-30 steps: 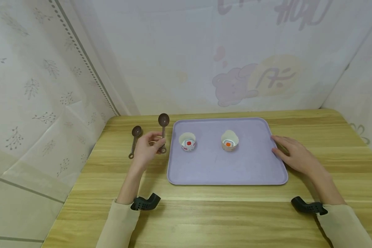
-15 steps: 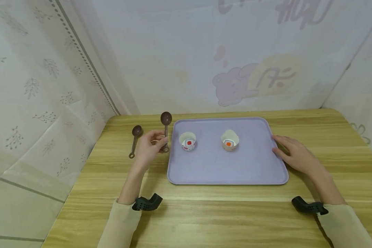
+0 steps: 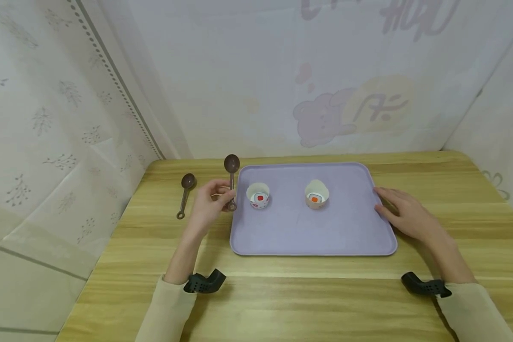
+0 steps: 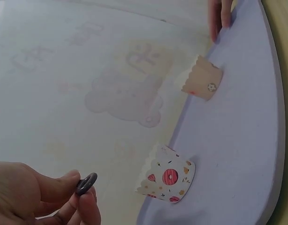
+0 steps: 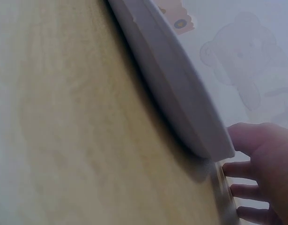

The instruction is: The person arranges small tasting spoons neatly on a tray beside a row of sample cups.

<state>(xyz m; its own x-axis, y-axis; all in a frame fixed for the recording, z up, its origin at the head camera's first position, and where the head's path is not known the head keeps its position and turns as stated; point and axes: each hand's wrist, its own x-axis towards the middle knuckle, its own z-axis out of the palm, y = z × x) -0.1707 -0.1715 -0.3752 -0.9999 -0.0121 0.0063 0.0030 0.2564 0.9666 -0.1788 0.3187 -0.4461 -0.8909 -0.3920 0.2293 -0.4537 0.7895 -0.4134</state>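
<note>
My left hand (image 3: 209, 206) pinches the handle of a dark brown measuring spoon (image 3: 232, 164), its bowl pointing away from me, beside the tray's left edge. In the left wrist view the ring end of that spoon (image 4: 86, 183) pokes out between thumb and fingers. A second measuring spoon (image 3: 188, 181) lies on the table to the left of this hand. The fingertips and thumb of my right hand (image 3: 406, 211) touch the right rim of a lilac tray (image 3: 312, 237). On the tray stand a white patterned paper cup (image 3: 258, 195) at left and a tan paper cup (image 3: 316, 194) nearer the middle.
The tray lies flat on a wooden table (image 3: 282, 304). Inside the white cup shows a piece with a red spot (image 3: 260, 197); inside the tan one, a piece with an orange spot (image 3: 315, 199). A printed cloth (image 3: 239, 85) hangs behind the table.
My left hand has shifted slightly to the right with the measuring spoon, closer to the tray's left rim. The right hand, the tray and both cups stay where they were.
</note>
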